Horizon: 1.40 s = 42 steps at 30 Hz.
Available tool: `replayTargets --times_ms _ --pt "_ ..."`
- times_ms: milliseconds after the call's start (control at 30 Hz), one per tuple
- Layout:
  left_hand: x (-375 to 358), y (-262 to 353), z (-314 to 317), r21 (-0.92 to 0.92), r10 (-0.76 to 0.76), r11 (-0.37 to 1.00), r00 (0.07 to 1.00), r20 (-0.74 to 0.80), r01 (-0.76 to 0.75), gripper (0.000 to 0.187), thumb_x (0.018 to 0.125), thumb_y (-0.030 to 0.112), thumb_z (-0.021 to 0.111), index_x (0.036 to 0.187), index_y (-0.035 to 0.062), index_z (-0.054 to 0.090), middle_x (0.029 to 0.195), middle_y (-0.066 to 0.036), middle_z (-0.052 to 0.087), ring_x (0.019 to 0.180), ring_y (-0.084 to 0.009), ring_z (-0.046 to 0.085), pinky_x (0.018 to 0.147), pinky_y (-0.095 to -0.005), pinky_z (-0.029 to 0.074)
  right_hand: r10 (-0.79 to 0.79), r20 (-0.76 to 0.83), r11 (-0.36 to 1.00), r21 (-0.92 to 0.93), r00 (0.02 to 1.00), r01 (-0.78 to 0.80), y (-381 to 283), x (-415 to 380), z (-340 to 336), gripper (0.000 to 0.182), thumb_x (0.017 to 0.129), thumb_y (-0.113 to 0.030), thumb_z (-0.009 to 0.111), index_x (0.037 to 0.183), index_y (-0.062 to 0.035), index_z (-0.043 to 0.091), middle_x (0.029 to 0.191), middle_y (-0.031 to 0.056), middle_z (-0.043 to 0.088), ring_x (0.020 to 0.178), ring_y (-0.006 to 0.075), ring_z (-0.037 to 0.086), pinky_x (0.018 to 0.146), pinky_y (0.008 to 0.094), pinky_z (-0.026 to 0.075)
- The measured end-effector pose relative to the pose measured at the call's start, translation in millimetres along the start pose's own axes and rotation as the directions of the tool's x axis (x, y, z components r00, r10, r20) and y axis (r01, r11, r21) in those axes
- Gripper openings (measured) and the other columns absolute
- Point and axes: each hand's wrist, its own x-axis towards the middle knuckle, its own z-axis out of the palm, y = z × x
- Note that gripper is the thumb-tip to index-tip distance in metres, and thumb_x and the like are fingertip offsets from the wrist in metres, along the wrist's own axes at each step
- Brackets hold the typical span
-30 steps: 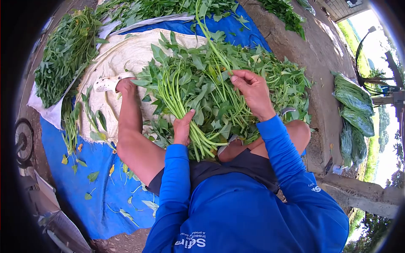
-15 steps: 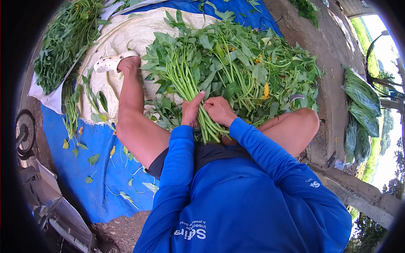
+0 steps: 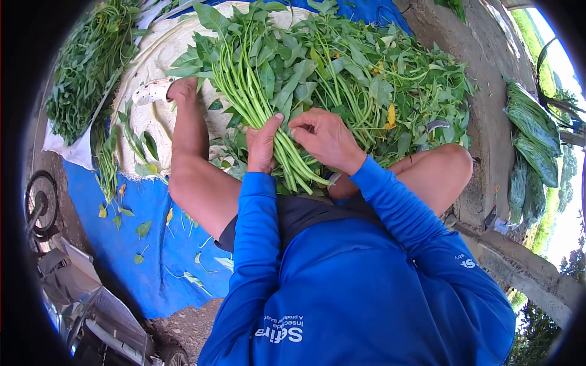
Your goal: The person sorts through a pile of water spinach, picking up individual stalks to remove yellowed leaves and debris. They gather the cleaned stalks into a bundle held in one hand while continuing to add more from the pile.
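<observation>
My left hand (image 3: 263, 146) is wrapped round a bunch of water spinach (image 3: 247, 91), thumb across the long green stems. The leafy end points away from me, and the cut ends hang over my lap. Just right of the stems is my right hand (image 3: 328, 140), its fingers curled and pinched together beside the bunch. Whatever is between those fingertips, if anything, is too small to make out. A big loose heap of water spinach (image 3: 397, 91) with a few yellow leaves spreads in front of me. A curved blade (image 3: 437, 125) lies on the heap's right side.
A pale woven sack (image 3: 160, 55) lies over a blue tarp (image 3: 122, 244) scattered with loose leaves. More bundled greens (image 3: 85, 79) are piled at the left. Plastic-wrapped greens (image 3: 534, 134) rest at the right edge. A wheel (image 3: 41, 204) stands at far left.
My right hand has come off the stems and moved slightly up and right. My left hand and the bunch have shifted a little left and away from me.
</observation>
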Motion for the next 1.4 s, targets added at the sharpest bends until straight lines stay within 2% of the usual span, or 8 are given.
replayTargets --times_ms 433,700,933,967,1000,1067,1167,1400 --pt "-10 -1 5 0.018 -0.006 1.0 1.0 0.027 0.006 0.036 0.098 0.019 0.079 0.128 0.0018 0.068 0.104 -0.003 0.072 0.084 -0.0116 0.068 0.069 -0.0294 0.057 0.43 0.051 0.836 0.354 0.901 -0.419 20 79 31 0.02 0.096 -0.017 0.074 0.105 -0.0001 0.077 0.092 0.0057 0.075 0.078 0.0117 0.065 0.068 0.0294 0.053" --pt "2 -12 -1 -0.049 -0.056 0.997 0.997 -0.061 0.053 0.029 0.097 0.021 0.078 0.117 0.0006 0.07 0.093 -0.003 0.072 0.077 -0.0132 0.068 0.067 -0.0305 0.057 0.44 0.191 0.252 0.911 0.877 -0.325 4 17 21 0.017 0.111 -0.022 0.061 0.121 -0.0087 0.056 0.111 0.0079 0.073 0.1 0.0169 0.07 0.089 0.0359 0.054" --pt "-5 8 1 -0.06 -0.064 0.997 0.986 -0.155 0.055 0.027 0.093 0.016 0.081 0.111 -0.0002 0.068 0.093 -0.005 0.07 0.075 -0.0157 0.067 0.067 -0.0324 0.057 0.309 0.285 0.399 0.828 0.908 -0.395 19 -41 -50 0.012 0.111 -0.017 0.063 0.118 -0.0081 0.062 0.101 0.0042 0.071 0.091 0.0159 0.07 0.076 0.0313 0.059" --pt "-2 7 -5 -0.055 -0.04 0.998 0.989 -0.142 0.032 0.029 0.093 0.016 0.081 0.114 0.0006 0.067 0.095 -0.005 0.069 0.078 -0.0148 0.067 0.069 -0.032 0.057 0.498 0.003 0.692 0.601 0.867 -0.399 3 -39 -69 0.032 0.105 -0.02 0.068 0.131 -0.0021 0.061 0.1 0.0055 0.071 0.092 0.0178 0.071 0.082 0.0344 0.06" --pt "0 8 -8 -0.053 -0.021 0.998 0.989 -0.145 0.013 0.029 0.093 0.015 0.081 0.115 0.0008 0.067 0.095 -0.004 0.069 0.078 -0.0148 0.067 0.069 -0.0319 0.057 0.128 -0.406 0.97 -0.139 0.905 -0.2 49 -38 -83 0.047 0.098 -0.021 0.071 0.14 -0.0005 0.061 0.105 0.0088 0.073 0.092 0.0236 0.072 0.084 0.0392 0.059" --pt "2 7 -8 -0.047 0.004 0.999 0.991 -0.133 -0.01 0.031 0.093 0.015 0.081 0.116 0.0013 0.066 0.095 -0.004 0.069 0.079 -0.0146 0.067 0.07 -0.0316 0.057 0.141 -0.404 0.926 -0.27 0.904 -0.265 33 -43 -109 0.04 0.092 -0.02 0.073 0.127 -0.001 0.073 0.104 0.0129 0.074 0.093 0.0292 0.072 0.085 0.0421 0.057" --pt "-3 6 -1 -0.026 0.027 0.999 0.993 -0.113 -0.03 0.033 0.093 0.014 0.081 0.119 0.0008 0.066 0.099 -0.004 0.069 0.083 -0.0146 0.067 0.073 -0.0309 0.057 0.144 0.118 0.989 0.017 0.983 -0.147 -15 -61 -78 0.023 0.091 -0.016 0.075 0.107 -0.0009 0.08 0.101 0.0115 0.073 0.091 0.0256 0.071 0.083 0.039 0.057" --pt "-8 13 3 0.044 0.111 0.994 0.979 -0.169 -0.105 0.032 0.093 0.007 0.078 0.122 0.0 0.066 0.105 -0.004 0.07 0.089 -0.0144 0.065 0.081 -0.0301 0.054 0.177 0.218 0.978 -0.15 0.96 -0.147 17 -48 0 0.026 0.084 -0.025 0.07 0.089 -0.0022 0.08 0.086 0.0197 0.075 0.085 0.039 0.071 0.082 0.0483 0.056"
